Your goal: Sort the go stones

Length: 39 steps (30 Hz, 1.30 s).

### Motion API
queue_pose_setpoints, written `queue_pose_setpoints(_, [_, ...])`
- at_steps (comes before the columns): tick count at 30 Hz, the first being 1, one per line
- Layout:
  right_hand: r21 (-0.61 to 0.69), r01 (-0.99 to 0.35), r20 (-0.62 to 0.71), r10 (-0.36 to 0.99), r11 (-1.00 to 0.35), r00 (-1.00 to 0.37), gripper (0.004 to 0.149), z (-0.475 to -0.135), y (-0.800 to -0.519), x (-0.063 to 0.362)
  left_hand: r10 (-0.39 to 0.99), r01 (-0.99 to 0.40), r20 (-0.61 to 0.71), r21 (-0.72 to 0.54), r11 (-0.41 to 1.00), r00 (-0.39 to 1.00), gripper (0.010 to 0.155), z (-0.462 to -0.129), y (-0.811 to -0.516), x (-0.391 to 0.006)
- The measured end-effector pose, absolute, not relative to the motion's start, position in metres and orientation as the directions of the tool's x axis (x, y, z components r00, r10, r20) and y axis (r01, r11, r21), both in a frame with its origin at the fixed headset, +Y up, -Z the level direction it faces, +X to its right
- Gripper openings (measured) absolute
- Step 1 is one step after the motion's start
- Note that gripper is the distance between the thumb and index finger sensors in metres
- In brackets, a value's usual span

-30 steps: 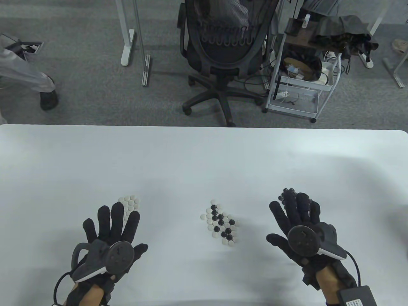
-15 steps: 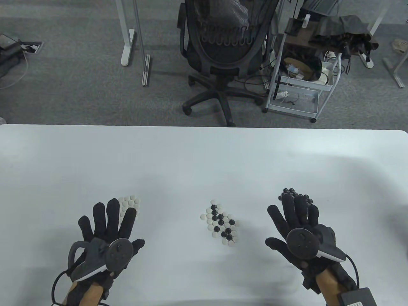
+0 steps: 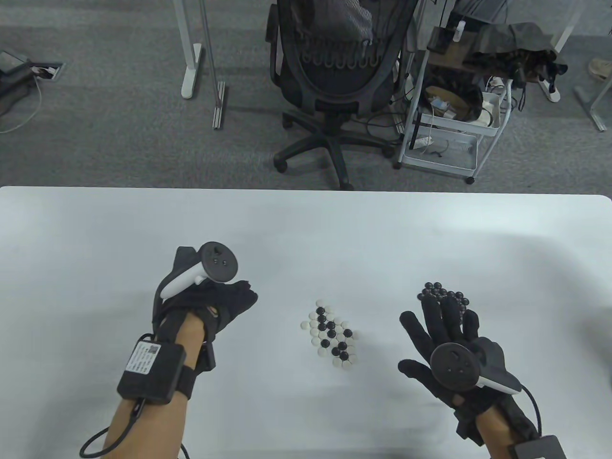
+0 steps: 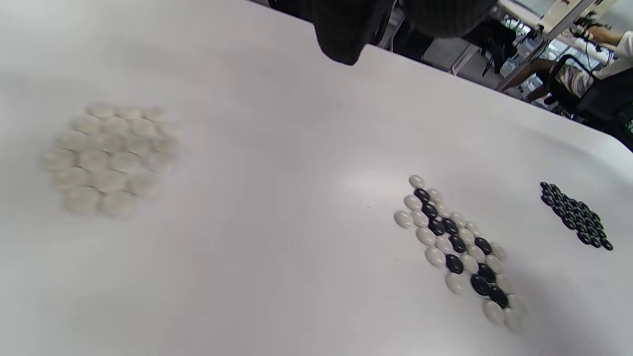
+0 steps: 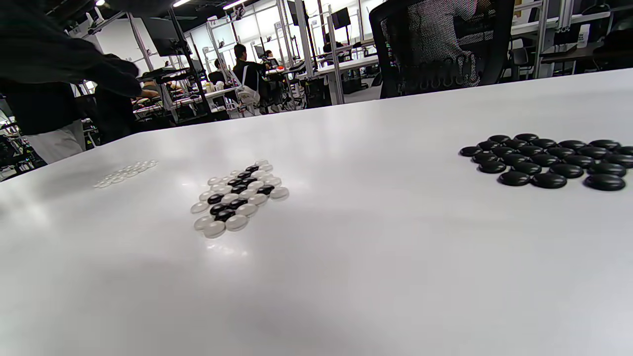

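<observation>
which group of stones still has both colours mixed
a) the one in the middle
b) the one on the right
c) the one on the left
a, the middle pile shows black and white stones side by side, while the left pile is all white and the right pile all black.

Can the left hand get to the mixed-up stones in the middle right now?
Probably yes. The left hand hangs to the left of the mixed pile, with only bare table between them. Nothing blocks the way, and the right hand stays over on the other side.
</observation>
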State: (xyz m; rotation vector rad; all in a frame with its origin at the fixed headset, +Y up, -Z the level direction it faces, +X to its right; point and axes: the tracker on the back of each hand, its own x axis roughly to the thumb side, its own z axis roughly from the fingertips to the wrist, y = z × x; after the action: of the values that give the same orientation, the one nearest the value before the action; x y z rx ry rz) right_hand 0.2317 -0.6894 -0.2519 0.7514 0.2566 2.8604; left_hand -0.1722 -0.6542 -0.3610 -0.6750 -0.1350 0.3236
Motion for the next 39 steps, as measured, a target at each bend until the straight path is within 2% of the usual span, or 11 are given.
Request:
queue_pose_setpoints(3, [0.215,-0.122,0.467,0.211,-0.969,-0.859,0.083,-0.252,-0.69,0.232,0.324,-0.211,0.046,-0.673,0.709,0.945,0.065,-0.379,-0.672,-0.139])
queue_pose_setpoints(6, [0.229,-0.127,0.455,0.221,-0.965,-0.862,0.083,-0.254,-0.69,0.235,0.383,-0.196,0.121,-0.698,0.689,0.916,0.066,-0.392,-0.693,-0.104])
queue_pose_setpoints(9, [0.244,-0.128,0.444,0.228,-0.961,-0.866,0.082,-0.256,-0.692,0.237,0.352,-0.136,0.156,-0.724,0.676,0.923,0.069,-0.402,-0.713,-0.073])
queue_pose_setpoints(14, [0.262,-0.115,0.434,0.223,-0.958,-0.873,0.082,-0.258,-0.696,0.237,0.308,-0.077,0.18,-0.74,0.668,0.934,0.069,-0.412,-0.739,-0.042])
queue_pose_setpoints(17, [0.27,-0.108,0.432,0.221,-0.957,-0.874,0.082,-0.258,-0.697,0.237,0.255,-0.036,0.183,-0.743,0.669,0.949,0.068,-0.416,-0.751,-0.039])
queue_pose_setpoints(22, [0.273,-0.107,0.433,0.221,-0.956,-0.874,0.082,-0.258,-0.697,0.237,0.216,-0.064,0.125,-0.714,0.698,0.968,0.068,-0.42,-0.748,-0.069])
queue_pose_setpoints(31, [0.279,-0.112,0.423,0.226,-0.954,-0.877,0.083,-0.258,-0.697,0.238,0.149,-0.186,-0.116,-0.716,0.673,0.982,0.069,-0.409,-0.738,-0.173])
queue_pose_setpoints(39, [0.304,-0.096,0.406,0.22,-0.948,-0.887,0.083,-0.259,-0.699,0.239,0.114,-0.226,-0.203,-0.707,0.67,0.973,0.071,-0.397,-0.736,-0.217])
